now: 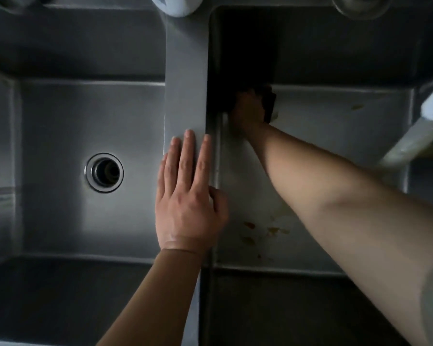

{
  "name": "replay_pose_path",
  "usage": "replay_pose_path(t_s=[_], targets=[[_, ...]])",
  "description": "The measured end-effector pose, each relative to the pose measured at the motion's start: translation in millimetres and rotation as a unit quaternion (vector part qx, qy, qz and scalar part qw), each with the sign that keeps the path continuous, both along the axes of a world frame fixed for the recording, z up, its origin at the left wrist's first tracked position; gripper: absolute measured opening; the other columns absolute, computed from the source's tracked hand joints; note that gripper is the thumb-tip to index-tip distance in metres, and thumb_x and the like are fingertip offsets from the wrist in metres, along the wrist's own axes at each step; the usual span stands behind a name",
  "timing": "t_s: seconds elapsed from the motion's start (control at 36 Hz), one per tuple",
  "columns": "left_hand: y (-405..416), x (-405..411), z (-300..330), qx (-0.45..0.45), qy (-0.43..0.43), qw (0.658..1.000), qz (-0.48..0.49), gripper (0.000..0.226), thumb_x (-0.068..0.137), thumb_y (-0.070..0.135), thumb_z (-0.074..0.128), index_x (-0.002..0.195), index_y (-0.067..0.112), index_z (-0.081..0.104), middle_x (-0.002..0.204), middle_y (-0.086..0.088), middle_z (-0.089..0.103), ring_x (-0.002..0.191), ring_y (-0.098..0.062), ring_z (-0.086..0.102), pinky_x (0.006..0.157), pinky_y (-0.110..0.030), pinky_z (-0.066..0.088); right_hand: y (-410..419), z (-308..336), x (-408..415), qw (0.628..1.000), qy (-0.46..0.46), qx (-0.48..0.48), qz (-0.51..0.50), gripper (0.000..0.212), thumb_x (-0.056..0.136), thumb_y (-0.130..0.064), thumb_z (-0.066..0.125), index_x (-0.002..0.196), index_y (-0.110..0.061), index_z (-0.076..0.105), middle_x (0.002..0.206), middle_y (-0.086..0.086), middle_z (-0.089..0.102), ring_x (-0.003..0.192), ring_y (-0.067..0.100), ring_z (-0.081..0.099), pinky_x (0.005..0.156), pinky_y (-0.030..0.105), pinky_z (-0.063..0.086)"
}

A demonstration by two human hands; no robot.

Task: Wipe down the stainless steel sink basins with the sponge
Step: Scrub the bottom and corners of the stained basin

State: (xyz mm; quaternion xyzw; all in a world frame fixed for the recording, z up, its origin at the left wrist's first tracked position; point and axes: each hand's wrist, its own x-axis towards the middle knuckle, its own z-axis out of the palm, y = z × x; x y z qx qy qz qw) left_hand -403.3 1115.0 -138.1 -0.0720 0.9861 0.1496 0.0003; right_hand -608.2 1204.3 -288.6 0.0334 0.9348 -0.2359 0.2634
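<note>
Two stainless steel basins lie below me, split by a steel divider (pixel 185 71). My left hand (pixel 188 196) rests flat on that divider, fingers spread, thumb hooked over its right edge. Deep in the far left corner of the right basin (pixel 335 136), my right hand (pixel 250 108) presses a dark sponge (pixel 271 101) against the floor near the back wall. Shadow hides most of the sponge and the fingers. Orange-brown food stains (pixel 260 231) mark the right basin floor near the front.
The left basin (pixel 60 136) has a round drain (pixel 104 172) in its floor. A white and grey object (pixel 425 121) juts in over the right basin's right rim. A pale rounded object (pixel 175 5) sits at the top above the divider.
</note>
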Motion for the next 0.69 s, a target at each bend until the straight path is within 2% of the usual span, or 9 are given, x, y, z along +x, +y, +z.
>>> replay_pose_path(t_s=[0.06, 0.14, 0.28, 0.39, 0.47, 0.64, 0.69], targets=[[-1, 0, 1, 0.002, 0.001, 1.000, -0.006, 0.080, 0.080, 0.025, 0.054, 0.155, 0.014, 0.027, 0.162, -0.011, 0.022, 0.152, -0.029, 0.013, 0.123, -0.043, 0.015, -10, -12, 9, 0.999, -0.025, 0.028, 0.020, 0.049, 0.098, -0.019, 0.049, 0.147, -0.024, 0.045, 0.154, 0.012, 0.034, 0.141, 0.039, 0.031, 0.109, 0.054, 0.038], [-2, 1, 2, 0.010, 0.003, 1.000, -0.007, 0.083, 0.079, 0.031, 0.055, 0.155, 0.015, 0.028, 0.163, -0.010, 0.022, 0.152, -0.028, 0.012, 0.124, -0.042, 0.013, -8, -23, 35, 0.999, -0.026, 0.034, 0.027, 0.049, 0.097, -0.023, 0.049, 0.146, -0.025, 0.046, 0.155, 0.012, 0.034, 0.141, 0.039, 0.031, 0.109, 0.051, 0.038], [-1, 1, 7, 0.026, -0.008, 1.000, -0.005, 0.085, 0.078, 0.034, 0.057, 0.155, 0.016, 0.027, 0.163, -0.008, 0.020, 0.152, -0.027, 0.011, 0.124, -0.041, 0.012, 24, -26, 133, 0.980, -0.028, 0.069, 0.184, 0.051, 0.094, -0.034, 0.049, 0.145, -0.036, 0.045, 0.151, 0.006, 0.040, 0.136, 0.034, 0.038, 0.105, 0.042, 0.042], [-2, 2, 10, 0.038, -0.010, 0.999, -0.007, 0.087, 0.076, 0.035, 0.056, 0.155, 0.017, 0.026, 0.163, -0.009, 0.020, 0.152, -0.028, 0.012, 0.124, -0.042, 0.010, 59, -15, 227, 0.957, -0.074, 0.050, 0.275, 0.056, 0.091, -0.023, 0.055, 0.146, -0.035, 0.047, 0.144, 0.013, 0.042, 0.126, 0.039, 0.043, 0.092, 0.043, 0.045], [-2, 3, 10, 0.053, 0.001, 0.999, -0.007, 0.085, 0.075, 0.032, 0.056, 0.154, 0.014, 0.031, 0.162, -0.012, 0.024, 0.151, -0.031, 0.016, 0.124, -0.042, 0.011, 77, -13, 276, 0.930, -0.122, 0.027, 0.346, 0.060, 0.089, -0.019, 0.055, 0.145, -0.038, 0.047, 0.143, 0.012, 0.043, 0.126, 0.038, 0.042, 0.093, 0.041, 0.045], [-9, 3, 18, 0.115, -0.009, 0.993, -0.027, 0.082, 0.074, 0.029, 0.056, 0.150, 0.007, 0.037, 0.160, -0.016, 0.027, 0.150, -0.036, 0.016, 0.123, -0.046, 0.012, 85, -10, 297, 0.886, -0.194, -0.004, 0.421, 0.041, 0.094, -0.027, 0.058, 0.134, -0.033, 0.061, 0.142, 0.006, 0.049, 0.127, 0.030, 0.050, 0.094, 0.038, 0.049], [-11, 13, 23, 0.093, -0.012, 0.995, -0.046, 0.077, 0.078, 0.028, 0.055, 0.150, 0.006, 0.037, 0.159, -0.017, 0.027, 0.149, -0.038, 0.016, 0.123, -0.048, 0.012, 88, -8, 298, 0.875, -0.226, -0.004, 0.429, 0.040, 0.095, -0.025, 0.056, 0.135, -0.029, 0.061, 0.143, 0.006, 0.049, 0.128, 0.031, 0.051, 0.096, 0.038, 0.048]])
